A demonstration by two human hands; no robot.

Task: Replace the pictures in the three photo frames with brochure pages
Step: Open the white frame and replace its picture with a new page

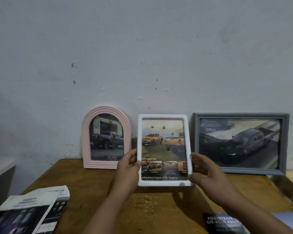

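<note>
Both hands grip the white frame [163, 149] upright over the worktop [159, 208], left hand [129, 162] and right hand [203, 168] on its sides, seemingly to stand it between the pink frame [107, 137] and grey frame [239, 143].

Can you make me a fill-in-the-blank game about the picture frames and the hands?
1. The arched frame on the left is coloured ____.
2. The white frame is held by ____ hands.
3. The trucks pictured in the white frame are coloured ____.
4. The grey frame leans against the ____.

Missing words: pink; two; yellow; wall.
</note>
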